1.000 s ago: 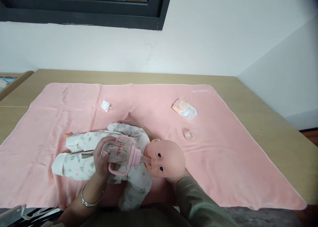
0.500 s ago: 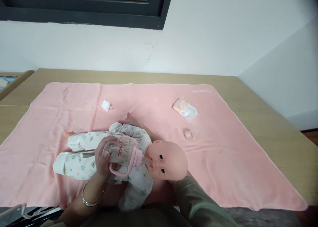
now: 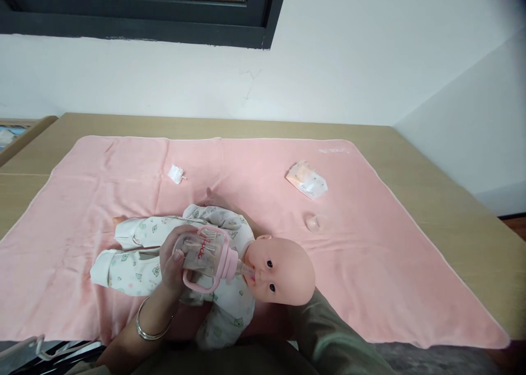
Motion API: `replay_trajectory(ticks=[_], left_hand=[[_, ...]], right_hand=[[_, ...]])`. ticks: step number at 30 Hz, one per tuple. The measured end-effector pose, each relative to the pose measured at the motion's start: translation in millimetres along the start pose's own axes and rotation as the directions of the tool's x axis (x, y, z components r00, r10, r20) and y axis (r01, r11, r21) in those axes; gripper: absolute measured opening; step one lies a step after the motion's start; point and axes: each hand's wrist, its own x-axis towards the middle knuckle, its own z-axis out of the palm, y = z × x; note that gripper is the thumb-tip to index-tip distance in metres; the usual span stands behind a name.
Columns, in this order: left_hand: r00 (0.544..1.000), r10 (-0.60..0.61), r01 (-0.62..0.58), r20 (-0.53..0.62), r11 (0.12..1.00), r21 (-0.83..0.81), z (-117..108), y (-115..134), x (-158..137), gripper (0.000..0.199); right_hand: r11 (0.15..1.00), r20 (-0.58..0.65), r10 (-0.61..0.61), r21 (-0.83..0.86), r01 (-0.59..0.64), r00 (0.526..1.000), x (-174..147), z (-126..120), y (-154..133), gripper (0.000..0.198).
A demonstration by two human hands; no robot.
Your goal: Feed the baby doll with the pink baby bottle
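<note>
So there's a baby doll (image 3: 230, 271) lying on its back on a pink blanket (image 3: 370, 243) that's spread over a wooden worktop (image 3: 452, 200). The doll wears a white onesie with little green prints, legs pointing off to the left and its bare head to the right, close to the near edge of the blanket.

The person's left hand (image 3: 175, 260) has a clear baby bottle (image 3: 205, 253) with a pink collar and pink loop handles. The grip is wrapped round the bottle's base end, thumb and fingers closed on it, and there's a silver bangle (image 3: 154, 328) on that wrist. The bottle lies almost flat over the doll's chest, tipped so the teat sits right at the doll's mouth.

The right hand is mostly out of sight. Only the olive-green sleeve (image 3: 329, 336) shows, running up under the doll's head, so it looks tucked beneath there, but I can't tell how that grip is set, open or closed.

Other bits on the blanket: a small crumpled white scrap (image 3: 175, 173) up toward the far left, a soft packet (image 3: 307, 180) in white and peach further right, and a small clear cap (image 3: 313, 222) just in front of it, well apart from the doll's head. Plain white wall behind, dark window frame (image 3: 263, 13) up top.
</note>
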Motion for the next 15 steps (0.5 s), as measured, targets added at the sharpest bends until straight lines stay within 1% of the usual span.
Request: replay_trajectory(ticks=[6,9,10,12,14,15], left_hand=[[1.000,-0.007,0.008,-0.009,0.999,0.032,-1.3,0.8,-0.6,0.043],[1.000,-0.011,0.012,-0.018,0.999,0.035,-0.9,1.2,0.2,0.043],[1.000,-0.007,0.008,-0.023,0.999,0.042,-0.8,1.4,0.4,0.044],[1.000,0.001,0.000,-0.026,0.998,0.066,-0.8,1.5,0.8,0.044],[1.000,0.006,-0.004,-0.027,0.996,0.084,-1.0,1.7,0.8,0.045],[1.000,0.005,-0.003,-0.023,0.996,0.087,-1.0,1.8,0.7,0.045]], right_hand=[[0.999,-0.041,0.027,0.028,-0.025,0.999,3.3,0.5,1.4,0.048],[0.995,-0.017,0.086,0.057,-0.085,0.996,4.1,-1.0,-0.2,0.050],[0.992,-0.005,0.123,0.037,-0.123,0.992,3.9,-0.9,-2.1,0.054],[0.980,-0.004,0.185,-0.078,-0.185,0.983,3.0,0.8,-7.4,0.070],[0.955,-0.024,0.206,-0.215,-0.206,0.978,1.0,3.8,-12.8,0.083],[0.942,-0.024,0.207,-0.264,-0.206,0.978,-0.2,5.3,-14.9,0.085]])
